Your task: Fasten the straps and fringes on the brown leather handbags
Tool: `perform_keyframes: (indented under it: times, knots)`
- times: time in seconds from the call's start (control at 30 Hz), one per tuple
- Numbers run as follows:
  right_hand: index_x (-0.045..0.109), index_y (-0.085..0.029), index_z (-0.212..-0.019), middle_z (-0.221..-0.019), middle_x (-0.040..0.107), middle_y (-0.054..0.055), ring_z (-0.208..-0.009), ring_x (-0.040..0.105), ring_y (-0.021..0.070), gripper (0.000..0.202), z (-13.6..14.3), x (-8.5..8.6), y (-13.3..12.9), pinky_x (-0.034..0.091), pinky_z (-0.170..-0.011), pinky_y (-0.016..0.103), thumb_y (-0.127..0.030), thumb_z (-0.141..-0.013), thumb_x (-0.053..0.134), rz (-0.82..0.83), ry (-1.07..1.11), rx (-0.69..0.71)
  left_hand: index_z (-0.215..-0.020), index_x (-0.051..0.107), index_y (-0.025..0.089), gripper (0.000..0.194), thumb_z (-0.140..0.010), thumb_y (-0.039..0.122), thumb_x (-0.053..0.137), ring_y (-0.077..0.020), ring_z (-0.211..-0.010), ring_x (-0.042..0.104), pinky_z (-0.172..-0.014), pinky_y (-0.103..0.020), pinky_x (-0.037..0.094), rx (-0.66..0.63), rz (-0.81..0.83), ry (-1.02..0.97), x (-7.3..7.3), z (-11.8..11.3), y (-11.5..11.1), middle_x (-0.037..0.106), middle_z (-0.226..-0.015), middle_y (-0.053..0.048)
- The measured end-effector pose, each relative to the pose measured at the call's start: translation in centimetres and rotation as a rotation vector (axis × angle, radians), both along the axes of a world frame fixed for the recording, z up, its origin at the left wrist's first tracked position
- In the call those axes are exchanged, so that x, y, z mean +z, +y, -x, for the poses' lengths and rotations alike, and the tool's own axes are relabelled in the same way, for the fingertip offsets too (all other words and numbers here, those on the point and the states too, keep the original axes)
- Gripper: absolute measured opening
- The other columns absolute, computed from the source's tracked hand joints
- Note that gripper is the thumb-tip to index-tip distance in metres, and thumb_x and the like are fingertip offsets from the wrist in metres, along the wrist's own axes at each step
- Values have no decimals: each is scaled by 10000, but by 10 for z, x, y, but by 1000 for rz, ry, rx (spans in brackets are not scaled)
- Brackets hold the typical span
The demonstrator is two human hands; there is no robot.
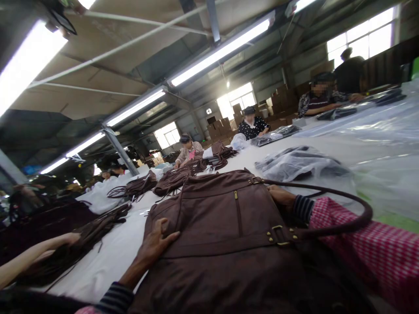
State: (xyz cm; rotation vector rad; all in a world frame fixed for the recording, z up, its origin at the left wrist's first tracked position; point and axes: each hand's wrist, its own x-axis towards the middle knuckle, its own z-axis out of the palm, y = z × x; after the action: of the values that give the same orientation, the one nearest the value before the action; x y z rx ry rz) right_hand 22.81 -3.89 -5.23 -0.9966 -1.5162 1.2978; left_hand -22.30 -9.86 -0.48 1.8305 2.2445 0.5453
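Well, beyond the brown bag (212, 213) I see other bags (175, 179), right of it a plastic-wrapped bundle (303, 161); my left grip (157, 241) lies spread on the bag, right grip (281, 196) I can't tell.

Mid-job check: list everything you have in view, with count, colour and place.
Large bag: 1, dark brown, front centre
Handle: 1 loop visible, brown, bag's right side
Buckles: 2, brass-coloured, near handle ends
Zip: 1, brown, bag's upper panel
Other bags: several, brown, farther along table
Plastic-wrapped items: several, dark, right
Table: 1, white, beneath
Co-workers: at least four, mostly dark or patterned tops, beyond
Boxes: several, brown, background
Windows: at least three, bright, background
Lights: several, white, overhead
Left hand: 1, striped cuff, on bag
Right hand: 1, striped cuff, bag's right edge
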Motion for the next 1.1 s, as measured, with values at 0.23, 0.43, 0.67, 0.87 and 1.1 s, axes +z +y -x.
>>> perform_keyframes:
  times: [0.23, 0.43, 0.67, 0.87, 1.1]
  knots:
    - [688, -135, -971, -797, 714, 56, -563, 625, 104, 335, -59, -9, -43, 337, -399, 150, -261, -687, 814, 325, 129, 72, -1150, 693, 232, 646, -738, 728, 652, -386, -1223, 556, -1068, -457, 427, -444, 3, 335, 75, -41, 30, 639, -1280, -117]
    - [703, -132, -1005, -812, 738, 52, -577, 617, 109, 430, -83, -25, -67, 400, -451, 177, -375, -680, 846, 320, 83, 81, -1248, 668, 266, 532, -849, 618, 669, -296, -1085, 632, -953, -398, 496, -799, -1, 42, 87, -201, -17, 677, -1264, -70]
    - [713, -153, -977, -842, 724, 62, -576, 599, 111, 377, -83, 46, -70, 409, -446, 185, -432, -740, 801, 105, -50, 9, -1212, 642, 232, 576, -716, 411, 873, -250, -957, 635, -795, -358, 514, -1158, 80, -332, 31, -334, -55, 678, -1127, -92]
    - [675, -144, -861, -898, 742, 111, -573, 633, 124, 329, -72, 39, -66, 344, -349, 152, -452, -762, 733, 120, -94, -41, -950, 552, 205, 265, -859, 424, 670, -137, -559, 543, -610, -276, 503, -573, -229, -833, 63, -281, -43, 503, -559, 59]
    - [528, -149, -1250, -980, 702, 92, -574, 660, 149, 427, -47, -10, -42, 449, -443, 230, -208, -828, 553, -4, -178, -24, -1315, 529, 206, 776, -727, 691, 673, -313, -806, 722, -709, -444, 617, -135, -96, -382, 40, -122, -51, 739, -954, -90]
